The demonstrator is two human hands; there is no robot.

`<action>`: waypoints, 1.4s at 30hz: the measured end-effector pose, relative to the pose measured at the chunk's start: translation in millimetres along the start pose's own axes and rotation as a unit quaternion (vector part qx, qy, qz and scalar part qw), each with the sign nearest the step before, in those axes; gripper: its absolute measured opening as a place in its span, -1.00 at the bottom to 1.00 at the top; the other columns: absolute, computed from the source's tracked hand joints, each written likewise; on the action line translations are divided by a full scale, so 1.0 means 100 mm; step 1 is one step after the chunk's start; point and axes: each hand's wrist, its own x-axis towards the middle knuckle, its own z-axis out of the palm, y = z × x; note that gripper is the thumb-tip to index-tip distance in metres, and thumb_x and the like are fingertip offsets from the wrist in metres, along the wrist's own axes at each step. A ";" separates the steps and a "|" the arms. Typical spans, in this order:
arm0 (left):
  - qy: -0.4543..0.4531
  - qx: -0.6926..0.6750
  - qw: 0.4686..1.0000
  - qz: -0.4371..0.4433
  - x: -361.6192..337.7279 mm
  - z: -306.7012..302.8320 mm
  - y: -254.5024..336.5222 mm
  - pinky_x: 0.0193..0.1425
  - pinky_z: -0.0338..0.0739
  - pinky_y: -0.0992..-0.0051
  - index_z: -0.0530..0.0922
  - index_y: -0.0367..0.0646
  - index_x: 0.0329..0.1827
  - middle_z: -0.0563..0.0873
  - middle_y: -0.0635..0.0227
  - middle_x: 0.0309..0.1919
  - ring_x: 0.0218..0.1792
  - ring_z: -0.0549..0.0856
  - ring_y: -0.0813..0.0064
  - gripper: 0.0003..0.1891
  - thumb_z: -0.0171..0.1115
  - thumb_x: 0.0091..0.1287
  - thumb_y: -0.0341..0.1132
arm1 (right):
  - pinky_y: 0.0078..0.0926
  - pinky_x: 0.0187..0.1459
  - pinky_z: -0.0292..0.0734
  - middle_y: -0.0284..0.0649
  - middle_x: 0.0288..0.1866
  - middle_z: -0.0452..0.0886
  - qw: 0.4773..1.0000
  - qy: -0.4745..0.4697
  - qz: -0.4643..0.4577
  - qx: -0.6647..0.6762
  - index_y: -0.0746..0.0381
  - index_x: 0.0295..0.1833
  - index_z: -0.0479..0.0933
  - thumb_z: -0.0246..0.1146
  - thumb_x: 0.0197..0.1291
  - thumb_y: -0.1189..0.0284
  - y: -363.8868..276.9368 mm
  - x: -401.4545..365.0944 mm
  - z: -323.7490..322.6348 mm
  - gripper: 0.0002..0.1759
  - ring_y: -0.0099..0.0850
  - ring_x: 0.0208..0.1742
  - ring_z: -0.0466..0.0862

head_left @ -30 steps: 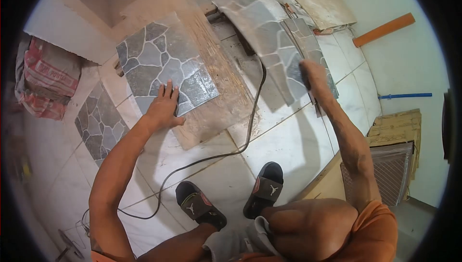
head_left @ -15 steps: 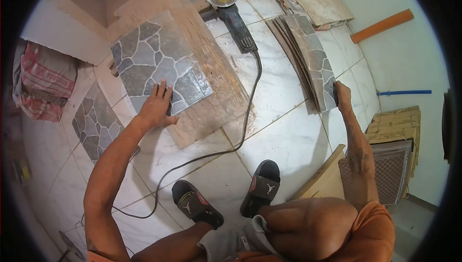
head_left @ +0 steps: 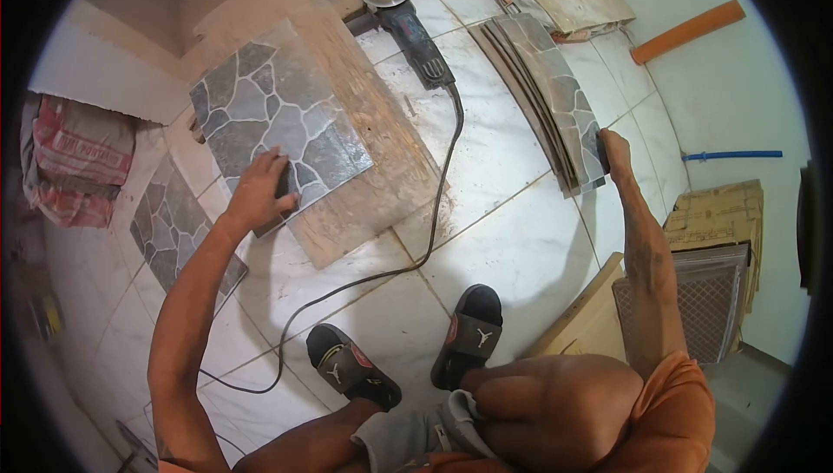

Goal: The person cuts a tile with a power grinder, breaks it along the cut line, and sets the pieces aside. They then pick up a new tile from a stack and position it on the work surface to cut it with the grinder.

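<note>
A grey stone-pattern tile (head_left: 252, 95) with white joint lines lies on a worn wooden board (head_left: 390, 130). My left hand (head_left: 257, 191) rests at its near edge, fingers bent over the surface and thumb spread apart. On the right, several tiles lean in a row, their dark edges showing, with a stone-pattern tile (head_left: 555, 82) outermost. My right hand (head_left: 617, 156) grips that tile at its near right edge; some of its fingers are hidden. Another stone-pattern tile (head_left: 169, 226) lies on the floor left of my left forearm.
An angle grinder (head_left: 416, 43) lies beyond the board, its cord (head_left: 364, 281) crossing the floor toward my feet. Red-and-white sacks (head_left: 82, 156) sit at left. At right are an orange pipe (head_left: 690, 32), a blue pipe (head_left: 733, 155), cardboard (head_left: 716, 213) and brown patterned tiles (head_left: 681, 295).
My left hand has drawn back toward the tile's near left edge, and its fingers are more bent. My right hand keeps its grip on the leaning tile. The whole view has shifted slightly.
</note>
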 end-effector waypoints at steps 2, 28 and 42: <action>0.049 0.011 0.997 -0.050 -0.05 -0.04 -0.12 0.57 0.26 0.07 0.37 -0.38 0.43 0.29 -0.24 0.49 0.48 0.34 -0.19 -0.20 0.42 0.21 -0.08 | -0.32 -0.30 0.45 -0.16 -0.42 0.66 0.999 0.015 -0.015 -0.028 0.36 -0.25 0.67 0.25 0.17 0.09 0.09 0.04 -0.02 -0.53 -0.39 -0.38 0.57; 0.122 -0.640 0.619 -0.438 -0.30 0.53 -0.67 0.30 0.51 0.06 0.38 -0.36 0.37 0.63 0.04 0.17 0.21 0.62 0.12 -0.38 -0.11 0.62 0.09 | -0.11 0.12 0.58 0.26 -0.04 0.73 0.946 0.038 -0.057 -0.316 0.49 0.05 0.64 0.17 0.17 0.05 -0.15 0.06 0.04 -0.34 0.08 0.04 0.74; 0.184 -0.582 0.681 -0.405 -0.50 -0.23 -0.94 0.11 0.55 0.31 0.56 -0.39 0.19 0.70 0.14 -0.04 -0.06 0.69 0.34 -0.46 -0.09 0.63 0.00 | -0.35 -0.01 0.73 0.00 0.03 0.70 0.859 -0.484 -0.057 0.154 0.40 0.23 0.50 0.24 0.45 0.10 -2.28 -1.92 1.97 -0.44 -0.30 0.03 0.74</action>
